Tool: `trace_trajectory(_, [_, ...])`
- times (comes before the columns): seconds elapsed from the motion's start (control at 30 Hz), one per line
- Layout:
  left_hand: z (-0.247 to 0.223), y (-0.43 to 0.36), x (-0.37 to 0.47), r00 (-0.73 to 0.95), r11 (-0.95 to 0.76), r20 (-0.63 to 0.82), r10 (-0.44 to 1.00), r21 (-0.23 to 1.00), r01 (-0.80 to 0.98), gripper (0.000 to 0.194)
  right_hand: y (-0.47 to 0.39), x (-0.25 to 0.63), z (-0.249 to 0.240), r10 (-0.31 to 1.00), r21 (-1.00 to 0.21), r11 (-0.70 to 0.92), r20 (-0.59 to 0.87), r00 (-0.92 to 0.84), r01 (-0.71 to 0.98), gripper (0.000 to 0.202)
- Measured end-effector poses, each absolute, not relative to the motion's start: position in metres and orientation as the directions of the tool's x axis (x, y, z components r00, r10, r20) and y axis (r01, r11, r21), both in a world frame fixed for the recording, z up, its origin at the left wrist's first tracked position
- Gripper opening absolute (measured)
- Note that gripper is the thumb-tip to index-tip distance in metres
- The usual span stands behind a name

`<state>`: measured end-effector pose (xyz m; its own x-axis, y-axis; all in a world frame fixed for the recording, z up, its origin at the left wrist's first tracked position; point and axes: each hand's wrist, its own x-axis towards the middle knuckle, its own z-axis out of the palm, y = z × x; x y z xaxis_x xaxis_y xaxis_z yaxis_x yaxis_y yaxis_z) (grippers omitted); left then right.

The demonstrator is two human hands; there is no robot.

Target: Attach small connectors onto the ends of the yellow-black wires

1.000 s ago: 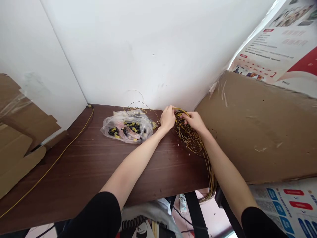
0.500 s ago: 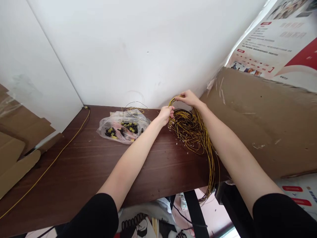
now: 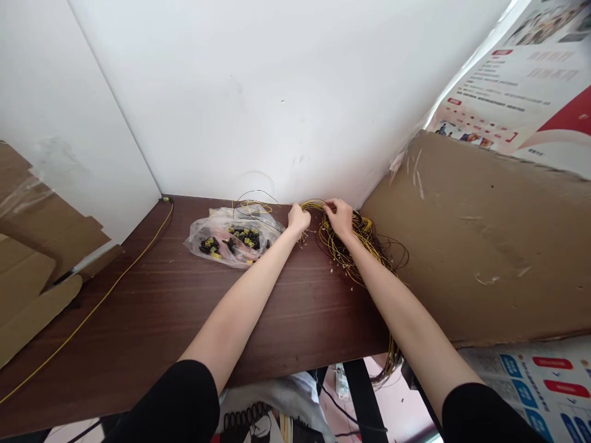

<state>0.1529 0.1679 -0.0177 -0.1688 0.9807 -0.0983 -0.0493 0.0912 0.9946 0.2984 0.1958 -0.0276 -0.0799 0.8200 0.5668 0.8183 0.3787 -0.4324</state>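
Near the back wall, my left hand (image 3: 299,220) is closed around one end of a bundle of thin yellow and black wires (image 3: 315,203). Small pale tips stick out below that fist. The bundle arches over to my right hand (image 3: 340,218), whose thumb and fingers pinch it. Beneath and beside my right hand lies a tangled heap of the same wires (image 3: 344,253), partly hidden by my forearm. Some strands hang down over the table's front edge (image 3: 391,363). Left of my left hand rests a clear plastic bag (image 3: 221,258) with small black and yellow connectors in it.
A brown table (image 3: 152,320) runs along the white wall (image 3: 277,92). Cardboard (image 3: 498,246) leans at the right, with a printed poster (image 3: 517,92) behind it. More cardboard (image 3: 28,295) stands at the left, where a single yellow wire (image 3: 106,295) crosses the table.
Both hands have moved a little left and lower, taking the wire bundle with them. The arch of wires between them is lower, and the strands on the right have shifted.
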Motion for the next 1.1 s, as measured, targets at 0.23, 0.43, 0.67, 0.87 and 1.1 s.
trace_trajectory(0.23, [-0.023, 0.163, 0.142, -0.151, -0.094, 0.139, 0.979, 0.959, 0.268, 0.060, 0.193, 0.296, -0.027, 0.815, -0.444, 0.393, 0.574, -0.081, 0.805, 0.018])
trace_trajectory(0.43, [-0.018, 0.163, 0.141, -0.146, -0.212, 0.276, 0.950, 0.913, 0.350, 0.042, 0.186, 0.287, 0.006, 0.811, -0.516, 0.361, 0.585, 0.012, 0.777, 0.025])
trace_trajectory(0.67, [-0.024, 0.168, 0.136, -0.070, -0.219, 0.248, 0.966, 0.933, 0.286, 0.028, 0.188, 0.288, 0.033, 0.693, -0.559, 0.364, 0.697, 0.184, 0.745, 0.026])
trace_trajectory(0.87, [-0.008, 0.168, 0.125, 0.096, -0.192, 0.175, 0.980, 0.961, 0.199, 0.042, 0.195, 0.301, 0.042, 0.682, -0.646, 0.317, 0.664, 0.307, 0.694, 0.026])
trace_trajectory(1.1, [0.018, 0.161, 0.094, 0.369, -0.244, 0.090, 0.925, 0.885, 0.397, 0.005, 0.191, 0.309, 0.040, 0.731, -0.679, 0.288, 0.612, 0.303, 0.676, 0.026])
